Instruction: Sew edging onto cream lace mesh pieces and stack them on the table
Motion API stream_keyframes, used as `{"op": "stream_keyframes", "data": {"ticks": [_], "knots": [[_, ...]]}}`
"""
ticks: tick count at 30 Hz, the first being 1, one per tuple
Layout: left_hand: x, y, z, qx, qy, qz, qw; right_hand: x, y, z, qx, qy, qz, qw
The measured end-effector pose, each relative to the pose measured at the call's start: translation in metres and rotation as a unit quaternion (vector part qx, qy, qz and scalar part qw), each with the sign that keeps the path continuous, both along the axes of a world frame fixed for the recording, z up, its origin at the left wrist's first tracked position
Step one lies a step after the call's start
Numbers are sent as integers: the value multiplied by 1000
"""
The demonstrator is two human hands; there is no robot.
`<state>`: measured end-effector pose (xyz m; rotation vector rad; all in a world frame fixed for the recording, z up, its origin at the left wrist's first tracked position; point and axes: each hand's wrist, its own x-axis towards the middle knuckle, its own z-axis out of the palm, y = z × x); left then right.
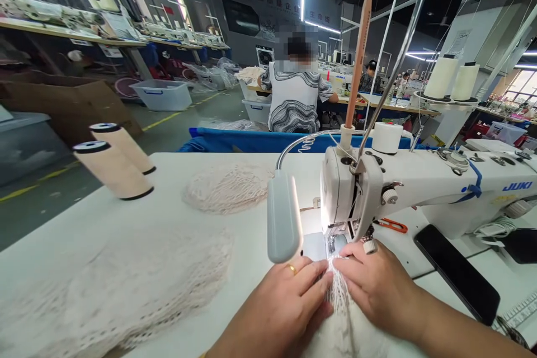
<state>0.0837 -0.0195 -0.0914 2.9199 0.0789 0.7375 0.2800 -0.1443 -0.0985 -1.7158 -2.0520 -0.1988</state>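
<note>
A white JUKI sewing machine (348,184) stands on the table, its presser foot (333,243) lit by a lamp (283,218). Cream lace fabric (342,302) runs up to the foot and hangs toward me. My left hand (289,296), a ring on one finger, has its fingers closed on the fabric's left side just before the foot. From the right, my right hand (377,285) pinches the same fabric, its fingertips close to the foot. The needle is too small to make out.
Lace pieces (126,285) lie at the left, a smaller lace heap (229,187) behind them. Two thread cones (113,170) stand at the left edge. Right of the machine are a phone (457,271) and orange thread snips (392,225). A co-worker (296,92) sits ahead.
</note>
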Motion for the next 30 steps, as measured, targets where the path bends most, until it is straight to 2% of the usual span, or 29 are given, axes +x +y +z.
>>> {"op": "stream_keyframes", "data": {"ticks": [8,13,30], "knots": [[5,6,-2,5,-20,2,1000,6,6,2,-33,-1,-43,999],[10,8,0,-15,1,18,1000,6,10,5,-16,13,-45,999],[11,10,2,-5,13,31,999,4,14,9,-13,17,-69,997]]}}
